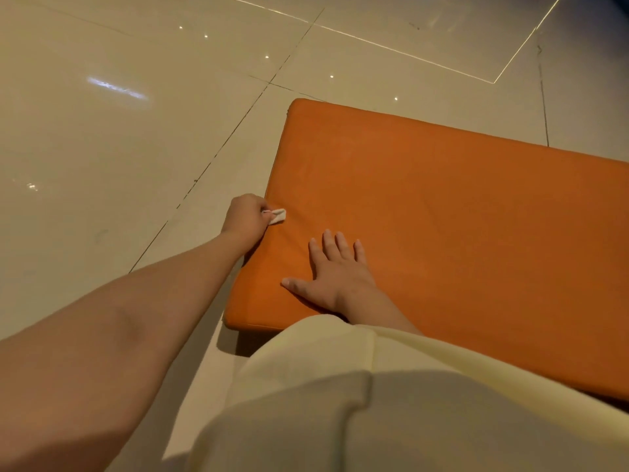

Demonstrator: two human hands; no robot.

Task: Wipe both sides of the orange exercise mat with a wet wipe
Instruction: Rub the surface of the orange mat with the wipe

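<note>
Orange mat (pixel 442 216), one wipe (pixel 278 215), two hands (pixel 246 216) (pixel 335 270)

A plain, solid orange exercise mat (pixel 442 233) is shown on a floor (pixel 119 148) tiled in glossy beige, crossed by thin dark grout lines. A white wet wipe (pixel 278 216) is seen against the orange. Unpatterned pale cream clothing (pixel 340 403) is worn.

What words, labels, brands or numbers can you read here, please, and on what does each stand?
None can be read: the orange exercise mat, the wet wipe, the floor tiles and the cream clothing all show no writing. The bright marks on the tiles are reflections.
</note>
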